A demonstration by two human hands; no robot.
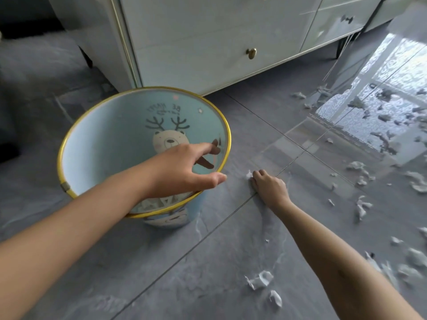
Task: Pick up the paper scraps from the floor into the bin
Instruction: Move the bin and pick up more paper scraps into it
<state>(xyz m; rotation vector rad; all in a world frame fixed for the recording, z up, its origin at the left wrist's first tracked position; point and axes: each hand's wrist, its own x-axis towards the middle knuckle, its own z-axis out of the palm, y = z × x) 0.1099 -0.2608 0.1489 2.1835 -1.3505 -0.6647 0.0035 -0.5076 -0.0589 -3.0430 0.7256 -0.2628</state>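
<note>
The left hand (184, 168) hung spread over the bin (97, 144); the right hand (269, 188) pinched a paper scrap (248, 174) on the floor (208, 262).

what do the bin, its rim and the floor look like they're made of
Bin: probably thin, semi-translucent blue plastic; its printed deer and lettering show mirrored through the inner wall.
Rim: a gold-coloured hoop, likely metal; it is shiny, with a small clamp joint.
Floor: glossy grey stone-look tile, with straight grout lines and a window reflection.
</note>
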